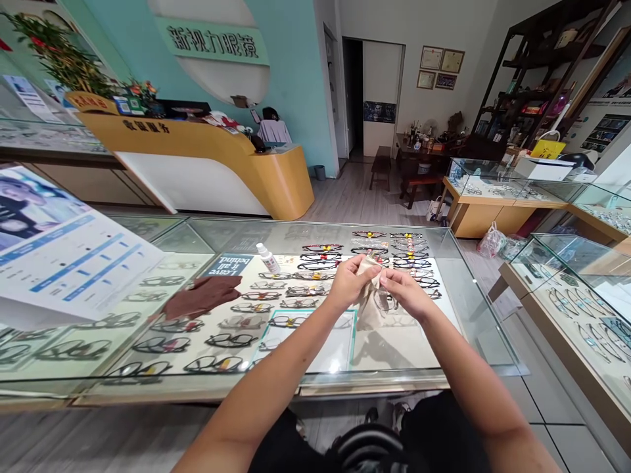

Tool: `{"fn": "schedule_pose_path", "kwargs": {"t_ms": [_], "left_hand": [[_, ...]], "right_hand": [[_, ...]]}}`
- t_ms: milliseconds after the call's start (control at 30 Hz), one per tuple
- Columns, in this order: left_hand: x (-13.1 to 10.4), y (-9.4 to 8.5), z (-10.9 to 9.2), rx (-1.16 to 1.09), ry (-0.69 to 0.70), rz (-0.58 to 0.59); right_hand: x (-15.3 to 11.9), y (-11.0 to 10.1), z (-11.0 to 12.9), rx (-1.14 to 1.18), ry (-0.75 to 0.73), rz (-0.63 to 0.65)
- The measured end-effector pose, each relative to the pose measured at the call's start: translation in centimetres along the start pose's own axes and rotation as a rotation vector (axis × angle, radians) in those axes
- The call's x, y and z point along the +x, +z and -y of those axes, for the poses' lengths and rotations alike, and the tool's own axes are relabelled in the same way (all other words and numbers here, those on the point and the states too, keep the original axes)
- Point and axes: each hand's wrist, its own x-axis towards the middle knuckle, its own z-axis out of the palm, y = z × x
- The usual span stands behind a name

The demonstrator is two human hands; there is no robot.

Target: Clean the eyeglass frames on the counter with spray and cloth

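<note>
My left hand (351, 281) pinches the upper part of a beige cloth (369, 312) in closed fingers. Close beside it, my right hand (405, 290) has its thumb and fingers closed on the same bunched cloth. The cloth's lower part hangs down over the glass counter (394, 376). Whether something is wrapped inside its folds I cannot tell. To the left, a small white spray bottle (269, 259) stands upright on the glass, and a crumpled brown cloth (202, 297) lies farther left.
Rows of eyeglasses (231, 339) show under the counter glass, with a teal-edged white panel (315, 341) before me. A printed calendar (64, 249) stands at the left. Beyond are a wooden reception desk (197, 154) and another display case (503, 187); a further case (576, 309) stands right.
</note>
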Motion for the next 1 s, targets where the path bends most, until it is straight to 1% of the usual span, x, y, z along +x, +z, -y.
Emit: {"fn": "schedule_pose_path", "kwargs": {"t_ms": [67,133,267,300,367,467,667,733,800,867,1000], "left_hand": [[0.0,-0.1,0.2,0.035,0.050,-0.041],[0.2,-0.6,0.2,0.068,0.076,-0.021],[0.7,-1.8,-0.5,0.076,0.033,0.186],[0.8,-2.0,-0.7,0.066,0.021,0.219],[0.8,-1.9,-1.1,0.050,0.006,0.235],[0.4,-1.4,-1.1,0.059,0.004,0.185],[0.0,-0.3,-0.4,0.081,0.125,-0.011],[0.1,-0.2,-0.2,0.094,0.131,-0.052],[0.2,-0.2,-0.1,0.064,0.105,-0.065],[0.3,-0.2,0.1,-0.021,0.045,-0.052],[0.8,-0.4,0.5,-0.183,-0.088,-0.022]], "right_hand": [[0.0,0.2,-0.1,-0.003,-0.001,0.012],[-0.1,0.2,0.1,-0.012,0.004,0.026],[-0.3,-0.4,0.8,-0.033,-0.001,0.000],[-0.3,-0.5,0.9,-0.038,-0.004,-0.009],[-0.3,-0.5,0.9,-0.037,-0.009,-0.015],[-0.1,0.1,0.4,-0.006,-0.008,0.003],[0.1,0.8,-0.5,-0.012,-0.033,0.001],[0.2,0.7,-0.6,-0.030,-0.024,0.004],[0.2,0.6,-0.5,-0.032,-0.028,-0.011],[0.3,0.3,-0.3,-0.018,-0.041,-0.044],[0.3,-0.6,0.3,0.078,-0.100,-0.200]]}}
